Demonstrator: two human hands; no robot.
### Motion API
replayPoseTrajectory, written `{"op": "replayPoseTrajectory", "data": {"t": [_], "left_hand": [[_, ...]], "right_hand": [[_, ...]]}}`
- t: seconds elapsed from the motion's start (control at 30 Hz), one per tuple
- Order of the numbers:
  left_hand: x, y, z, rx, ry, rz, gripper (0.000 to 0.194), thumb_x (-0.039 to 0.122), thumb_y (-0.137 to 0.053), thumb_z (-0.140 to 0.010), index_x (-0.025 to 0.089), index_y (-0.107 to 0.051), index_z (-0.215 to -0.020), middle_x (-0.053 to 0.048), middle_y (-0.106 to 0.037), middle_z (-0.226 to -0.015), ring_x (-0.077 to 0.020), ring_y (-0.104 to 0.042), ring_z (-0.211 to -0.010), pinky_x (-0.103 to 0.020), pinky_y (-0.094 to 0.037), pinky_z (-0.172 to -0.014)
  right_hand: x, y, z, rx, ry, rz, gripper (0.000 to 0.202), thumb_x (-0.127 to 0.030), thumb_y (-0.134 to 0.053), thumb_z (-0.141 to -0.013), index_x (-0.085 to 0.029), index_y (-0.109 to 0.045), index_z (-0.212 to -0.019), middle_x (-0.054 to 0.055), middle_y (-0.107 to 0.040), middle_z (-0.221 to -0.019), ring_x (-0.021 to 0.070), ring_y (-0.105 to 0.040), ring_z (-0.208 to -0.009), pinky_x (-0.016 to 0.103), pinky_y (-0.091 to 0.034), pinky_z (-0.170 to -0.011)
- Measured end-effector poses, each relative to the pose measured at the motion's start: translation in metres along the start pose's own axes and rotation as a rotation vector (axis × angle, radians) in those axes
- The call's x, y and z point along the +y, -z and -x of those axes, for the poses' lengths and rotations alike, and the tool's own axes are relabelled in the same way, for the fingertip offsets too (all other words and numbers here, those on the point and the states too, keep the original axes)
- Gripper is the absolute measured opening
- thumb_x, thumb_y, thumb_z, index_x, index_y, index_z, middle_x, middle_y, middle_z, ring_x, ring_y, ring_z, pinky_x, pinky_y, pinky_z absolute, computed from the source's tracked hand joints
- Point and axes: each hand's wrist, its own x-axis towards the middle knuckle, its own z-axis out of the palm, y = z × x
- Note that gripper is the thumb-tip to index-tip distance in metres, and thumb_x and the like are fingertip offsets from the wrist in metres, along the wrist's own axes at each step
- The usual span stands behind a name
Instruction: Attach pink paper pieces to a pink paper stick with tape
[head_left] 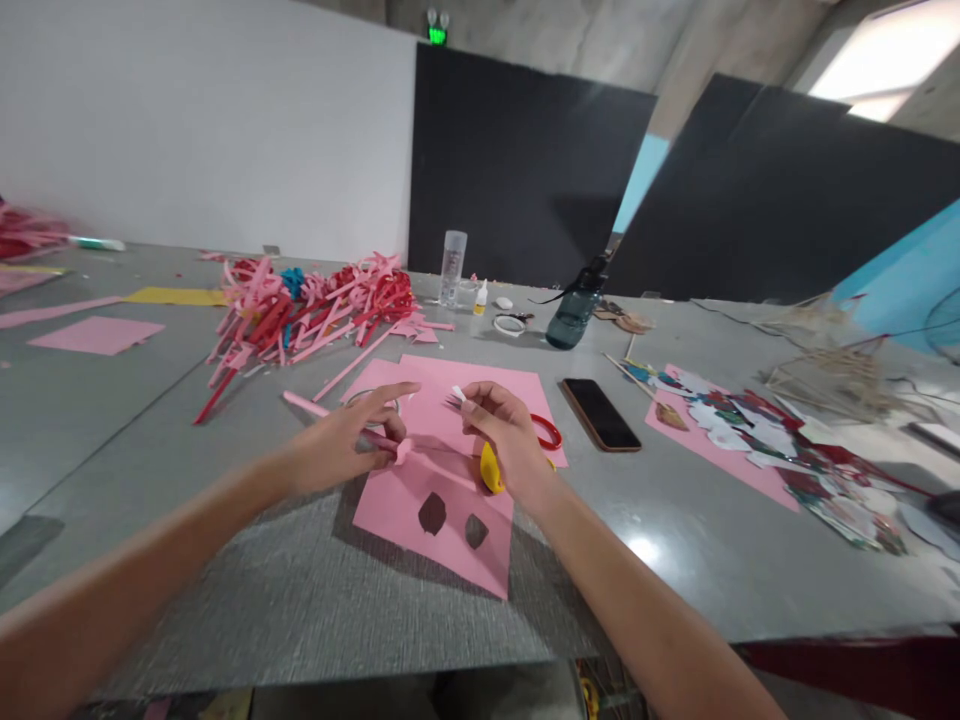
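Observation:
My left hand [352, 445] is closed around a thin rolled pink paper stick [304, 403], which has a small ruffled pink piece at its near end. To its right, my right hand [510, 435] pinches a small white strip [458, 394] between thumb and fingertips; the strip's exact kind is unclear. Both hands are above pink paper sheets [495, 380]. The nearest sheet [457, 565] has two cut-out holes. Beneath my right hand lie scissors, with a yellow handle part [491, 468] and a red handle loop [547, 432] showing; their blades are mostly hidden.
A heap of pink and red paper sticks [322, 305] lies at the back left. A clear bottle [452, 268], a small glue bottle [481, 298], a tape roll [510, 324] and a dark water bottle [576, 310] stand behind. A phone [601, 414] and paper scraps [757, 425] lie right.

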Motion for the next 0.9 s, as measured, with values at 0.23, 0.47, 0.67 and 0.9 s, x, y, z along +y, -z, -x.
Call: {"op": "replayPoseTrajectory", "data": {"t": [0.23,0.47,0.67,0.9], "left_hand": [[0.003,-0.005,0.002,0.053,-0.103,-0.129,0.074,0.013,-0.06,-0.09,0.034,-0.03,-0.155,-0.002,-0.066,-0.102,-0.0166,-0.065,-0.101,-0.031,-0.055,-0.089],[0.005,-0.012,0.001,0.235,-0.237,-0.017,0.064,0.012,-0.057,-0.092,0.033,-0.033,-0.147,-0.003,-0.064,-0.108,-0.0159,-0.064,-0.102,-0.031,-0.055,-0.088],[0.001,-0.008,-0.001,0.504,-0.245,-0.094,0.041,0.017,-0.062,-0.09,0.025,-0.05,-0.129,-0.005,-0.064,-0.11,-0.0162,-0.067,-0.098,-0.034,-0.057,-0.092],[-0.009,-0.02,0.006,0.431,-0.431,-0.182,0.062,0.014,-0.058,-0.092,0.028,-0.035,-0.148,-0.009,-0.065,-0.116,-0.0225,-0.066,-0.106,-0.044,-0.054,-0.097]], "right_hand": [[0.004,0.0,0.0,-0.025,-0.043,0.041,0.018,-0.033,-0.08,-0.076,-0.022,-0.076,-0.089,-0.001,-0.065,-0.086,0.0133,-0.056,-0.076,0.028,-0.046,-0.071],[0.0,-0.002,0.003,-0.101,-0.125,-0.037,0.024,-0.034,-0.086,-0.072,-0.022,-0.076,-0.089,-0.001,-0.065,-0.084,0.0124,-0.058,-0.073,0.026,-0.046,-0.068],[0.002,-0.002,0.003,-0.1,-0.181,-0.098,0.025,-0.032,-0.086,-0.072,-0.022,-0.075,-0.092,-0.004,-0.064,-0.077,0.0105,-0.057,-0.067,0.027,-0.049,-0.069],[-0.003,-0.005,0.006,-0.142,-0.212,-0.187,0.026,-0.032,-0.092,-0.069,-0.023,-0.077,-0.088,-0.003,-0.064,-0.08,0.0103,-0.059,-0.068,0.025,-0.051,-0.067]]}}
